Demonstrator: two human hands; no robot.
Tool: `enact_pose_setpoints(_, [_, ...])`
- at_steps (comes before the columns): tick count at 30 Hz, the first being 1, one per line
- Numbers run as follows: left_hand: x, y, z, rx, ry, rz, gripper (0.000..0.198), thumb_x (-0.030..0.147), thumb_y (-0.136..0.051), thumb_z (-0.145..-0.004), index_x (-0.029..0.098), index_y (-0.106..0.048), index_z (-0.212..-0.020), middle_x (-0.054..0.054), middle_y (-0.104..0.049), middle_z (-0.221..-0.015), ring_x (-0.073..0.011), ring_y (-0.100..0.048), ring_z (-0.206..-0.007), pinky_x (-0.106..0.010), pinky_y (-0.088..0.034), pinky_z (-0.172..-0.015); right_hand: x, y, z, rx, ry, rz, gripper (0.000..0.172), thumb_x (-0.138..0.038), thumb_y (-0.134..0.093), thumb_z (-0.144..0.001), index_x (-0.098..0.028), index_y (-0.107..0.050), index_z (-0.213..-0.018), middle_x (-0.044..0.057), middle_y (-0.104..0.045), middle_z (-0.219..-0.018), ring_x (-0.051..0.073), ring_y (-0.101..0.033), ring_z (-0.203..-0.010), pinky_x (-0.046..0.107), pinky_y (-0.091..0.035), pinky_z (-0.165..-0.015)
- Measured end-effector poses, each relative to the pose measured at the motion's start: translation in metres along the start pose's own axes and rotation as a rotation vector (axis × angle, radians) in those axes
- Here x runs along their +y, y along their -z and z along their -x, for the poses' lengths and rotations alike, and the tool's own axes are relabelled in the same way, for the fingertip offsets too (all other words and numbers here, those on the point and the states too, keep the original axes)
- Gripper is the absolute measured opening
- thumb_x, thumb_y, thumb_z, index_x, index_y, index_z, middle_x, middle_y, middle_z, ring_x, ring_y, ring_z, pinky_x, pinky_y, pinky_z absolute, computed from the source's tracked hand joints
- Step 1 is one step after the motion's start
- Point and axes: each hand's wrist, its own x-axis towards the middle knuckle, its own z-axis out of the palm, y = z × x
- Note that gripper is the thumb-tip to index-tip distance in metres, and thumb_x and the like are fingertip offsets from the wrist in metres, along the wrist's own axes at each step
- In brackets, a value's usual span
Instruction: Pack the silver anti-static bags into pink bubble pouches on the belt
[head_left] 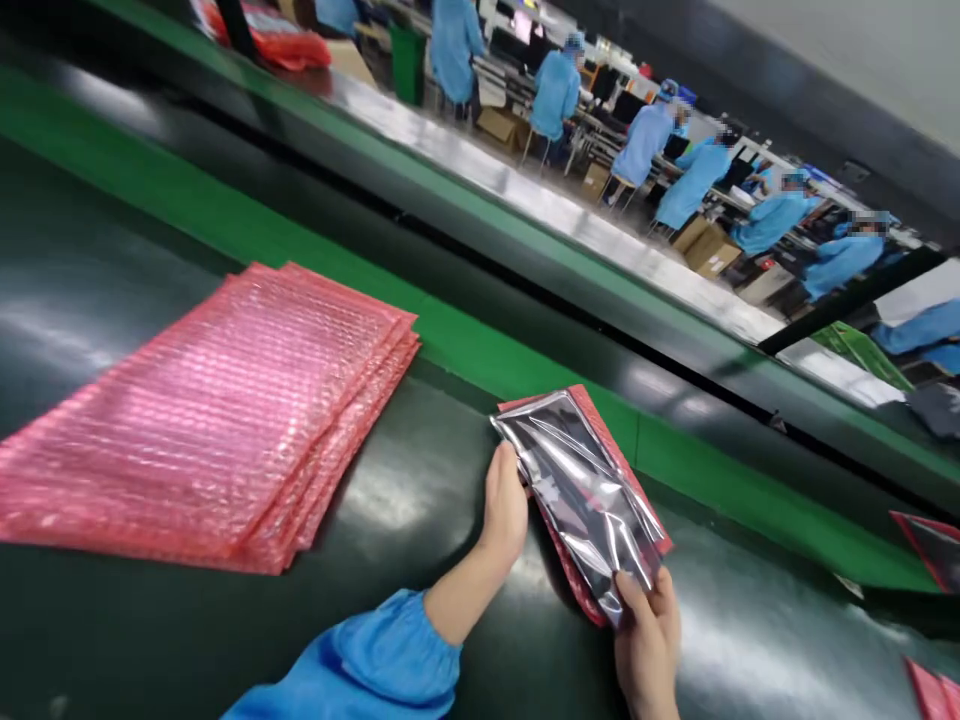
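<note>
A flat, dark rectangular panel in shiny clear film point(581, 490) is held between my two hands, tilted above the dark green bench. My left hand point(506, 505) grips its upper left edge, the fingers partly hidden under it. At the lower right end my right hand point(649, 625) pinches the film between thumb and fingers. Behind the panel lies a red bubble-wrap bag point(626, 465), its edges showing along both sides. To the left, a stack of red bubble-wrap bags point(202, 410) rests on the bench, nearest to my left hand.
A green strip point(465, 345) and a raised ledge run along the bench's far side. More red packaging point(930, 550) lies at the right edge. Beyond, several people in blue smocks point(555, 95) sit at workstations, with cardboard boxes point(705, 245) on the floor.
</note>
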Motion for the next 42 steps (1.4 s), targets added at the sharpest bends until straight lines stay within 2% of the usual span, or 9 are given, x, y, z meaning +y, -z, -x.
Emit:
enact_pose_setpoints(7, [0.017,0.001,-0.005,-0.032,0.038,0.031,0.079,0.086,-0.04,-0.086,0.018,-0.072,-0.112,-0.012,-0.076,-0.112,-0.0337,-0.068,-0.117,-0.043,-0.056,-0.097,-0.013,0.01,-0.02,-0.171,-0.163,-0.067,0.043,-0.04,-0.088,-0.067,-0.024,-0.069,-0.102,0.003,-0.072,-0.086,0.02,-0.064,-0.068,0.029,-0.052,-0.062])
enact_pose_setpoints(10, [0.024,-0.003,-0.006,-0.02,0.002,0.006,0.072,0.082,-0.052,-0.08,0.017,-0.072,-0.104,-0.011,-0.077,-0.1,-0.0334,-0.071,-0.107,-0.044,-0.058,-0.091,-0.018,0.012,-0.024,-0.269,-0.12,-0.057,0.042,-0.045,-0.086,-0.074,-0.024,-0.069,-0.106,0.003,-0.072,-0.088,0.02,-0.065,-0.074,0.03,-0.053,-0.07])
enact_pose_setpoints(13, [0.026,-0.009,-0.006,-0.007,-0.087,-0.086,0.05,0.057,-0.078,-0.065,0.018,-0.072,-0.095,-0.005,-0.076,-0.086,-0.03,-0.072,-0.093,-0.041,-0.059,-0.084,-0.024,0.012,-0.029,-0.32,-0.066,0.001,0.04,-0.051,-0.083,-0.078,-0.022,-0.07,-0.101,0.002,-0.069,-0.085,0.02,-0.063,-0.077,0.029,-0.051,-0.073])
enact_pose_setpoints(17, [0.024,-0.008,-0.012,-0.022,-0.217,-0.22,0.035,0.035,-0.084,-0.055,0.017,-0.07,-0.082,0.0,-0.07,-0.072,-0.0213,-0.067,-0.076,-0.031,-0.055,-0.073,-0.027,0.023,-0.037,-0.22,0.006,0.075,0.037,-0.053,-0.079,-0.076,-0.02,-0.064,-0.083,0.0,-0.062,-0.076,0.017,-0.055,-0.071,0.026,-0.048,-0.067])
enact_pose_setpoints(24, [0.052,-0.001,-0.046,0.163,-0.454,-0.245,0.032,0.044,-0.072,-0.059,0.018,-0.056,-0.069,0.004,-0.061,-0.066,-0.0104,-0.051,-0.057,-0.022,-0.041,-0.056,-0.04,0.062,-0.064,0.028,-0.087,-0.12,0.043,-0.039,-0.08,-0.061,-0.023,-0.04,-0.064,-0.008,-0.036,-0.056,0.01,-0.036,-0.048,0.02,-0.034,-0.041])
enact_pose_setpoints(29, [0.065,-0.003,-0.054,0.145,-0.485,-0.307,0.039,0.049,-0.074,-0.057,0.02,-0.05,-0.07,0.005,-0.054,-0.065,-0.0094,-0.047,-0.057,-0.022,-0.039,-0.057,-0.062,0.083,-0.081,0.104,-0.166,-0.288,0.041,-0.033,-0.087,-0.05,-0.023,-0.053,-0.071,-0.004,-0.056,-0.061,0.015,-0.055,-0.052,0.023,-0.046,-0.046])
enact_pose_setpoints(36, [0.051,-0.001,-0.041,0.01,-0.452,-0.412,0.055,0.069,-0.074,-0.067,0.018,-0.059,-0.08,0.002,-0.061,-0.073,-0.0132,-0.054,-0.065,-0.025,-0.044,-0.064,-0.051,0.082,-0.069,-0.087,-0.425,-0.278,0.062,-0.075,-0.08,-0.063,-0.018,-0.072,-0.085,0.011,-0.072,-0.075,0.034,-0.073,-0.077,0.043,-0.061,-0.064])
enact_pose_setpoints(39, [0.046,-0.001,-0.032,-0.093,-0.415,-0.461,0.057,0.067,-0.078,-0.065,0.017,-0.064,-0.087,-0.003,-0.069,-0.082,-0.0195,-0.063,-0.076,-0.029,-0.05,-0.071,-0.041,0.078,-0.064,-0.108,-0.489,-0.2,0.06,-0.058,-0.096,-0.049,-0.017,-0.074,-0.087,0.01,-0.075,-0.081,0.034,-0.073,-0.075,0.042,-0.062,-0.064])
enact_pose_setpoints(42, [0.044,0.004,-0.035,-0.078,-0.46,-0.565,0.049,0.053,-0.084,-0.06,0.016,-0.066,-0.087,-0.006,-0.073,-0.088,-0.0241,-0.067,-0.084,-0.032,-0.053,-0.079,-0.036,0.073,-0.063,-0.055,-0.475,-0.14,0.059,-0.047,-0.099,-0.05,-0.017,-0.076,-0.095,0.009,-0.076,-0.087,0.031,-0.074,-0.075,0.038,-0.063,-0.063])
